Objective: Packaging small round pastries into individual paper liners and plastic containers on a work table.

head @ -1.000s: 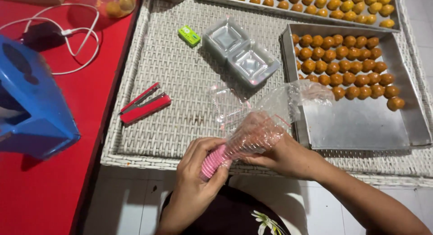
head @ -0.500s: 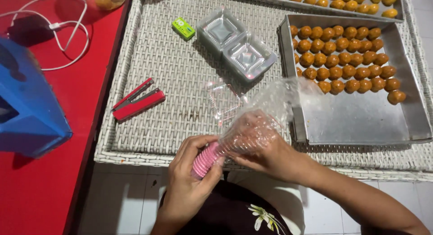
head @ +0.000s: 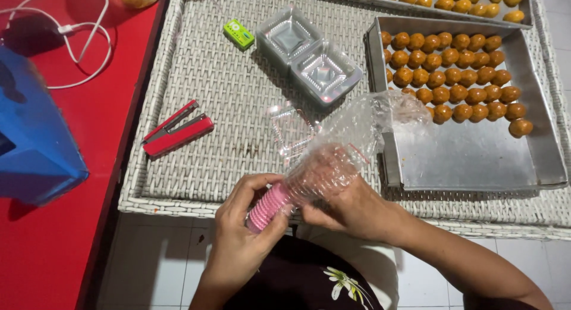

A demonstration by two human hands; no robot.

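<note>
1. Head view: left hand [head: 241, 238] is clamping the pink cup stack [head: 266, 206]; right hand [head: 351, 209] is gripping its clear bag [head: 339, 149]. The stack is lying at the wicker tray's [head: 196, 185] near edge.
2. Its long axis is running lower-left to upper-right, the bag's mouth pointing toward the metal tray [head: 476, 158].
3. Bare wicker is lying open ahead; one red stapler [head: 176, 130] and two clear boxes [head: 309, 54] are sitting farther off.

Stapler [head: 176, 129]: red, lies on the white woven worktop [head: 220, 90].
Small box [head: 238, 34]: green, near the clear plastic boxes [head: 309, 57].
Tray [head: 476, 158]: metal, holds round golden cookies [head: 458, 78].
Cable [head: 77, 36]: white, on the red table [head: 65, 238].
</note>
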